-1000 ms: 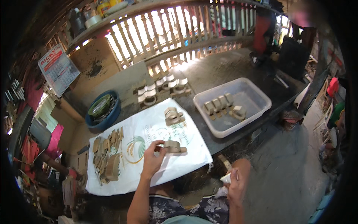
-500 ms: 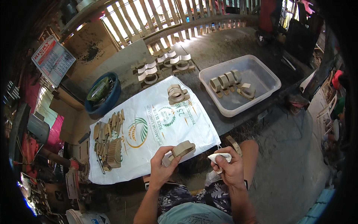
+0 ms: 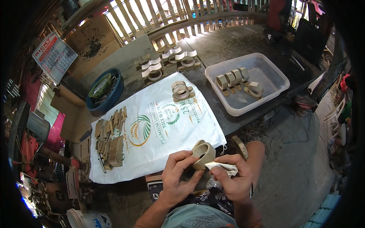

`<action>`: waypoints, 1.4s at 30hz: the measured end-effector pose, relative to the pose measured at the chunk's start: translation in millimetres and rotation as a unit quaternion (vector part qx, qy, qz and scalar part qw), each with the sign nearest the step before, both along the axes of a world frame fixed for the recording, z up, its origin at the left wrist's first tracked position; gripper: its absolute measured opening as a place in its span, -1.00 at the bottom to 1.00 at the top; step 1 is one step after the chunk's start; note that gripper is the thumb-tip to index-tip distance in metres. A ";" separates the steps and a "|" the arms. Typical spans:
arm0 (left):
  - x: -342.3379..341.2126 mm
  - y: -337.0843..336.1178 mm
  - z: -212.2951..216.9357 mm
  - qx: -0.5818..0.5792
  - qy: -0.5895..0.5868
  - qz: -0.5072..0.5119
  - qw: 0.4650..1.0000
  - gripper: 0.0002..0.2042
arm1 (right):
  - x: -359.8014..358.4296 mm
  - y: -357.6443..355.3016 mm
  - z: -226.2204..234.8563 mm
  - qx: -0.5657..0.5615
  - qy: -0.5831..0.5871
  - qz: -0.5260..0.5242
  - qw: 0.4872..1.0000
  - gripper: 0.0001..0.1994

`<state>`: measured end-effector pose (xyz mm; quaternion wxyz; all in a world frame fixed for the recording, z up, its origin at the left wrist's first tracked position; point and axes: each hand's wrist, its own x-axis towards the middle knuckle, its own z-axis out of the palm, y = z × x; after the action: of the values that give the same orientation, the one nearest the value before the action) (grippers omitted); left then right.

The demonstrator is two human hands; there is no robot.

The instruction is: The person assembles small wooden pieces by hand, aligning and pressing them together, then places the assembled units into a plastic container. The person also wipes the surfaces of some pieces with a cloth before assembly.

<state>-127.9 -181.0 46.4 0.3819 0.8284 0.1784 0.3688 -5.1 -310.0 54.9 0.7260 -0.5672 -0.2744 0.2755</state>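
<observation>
Lifted off the white sack (image 3: 152, 125) near the table's front edge, your left hand (image 3: 176, 176) grips the wooden piece (image 3: 203, 152); your right hand (image 3: 232, 178) pinches crumpled sandpaper (image 3: 221, 167) against it.

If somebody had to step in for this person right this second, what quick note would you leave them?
Left hand: holds a wooden ring piece above the lap.
Right hand: pinches a small crumpled paper against that piece.
White sack covers the bench; flat wooden slats lie stacked on its left, two ring pieces at its far edge.
Clear plastic tub holds more ring pieces.
Done: several pieces in the tub. Left: the one in hand, perhaps the two on the sack.
</observation>
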 end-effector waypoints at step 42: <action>4.2 -1.9 2.3 0.053 -0.021 -0.003 0.998 -0.56 | 7.7 9.7 0.8 0.015 -0.071 -0.064 0.995 -0.89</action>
<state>-123.6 -182.8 48.7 0.3426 0.8398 0.1483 0.3942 2.7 -300.3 55.7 0.7293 -0.5909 -0.2920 0.1836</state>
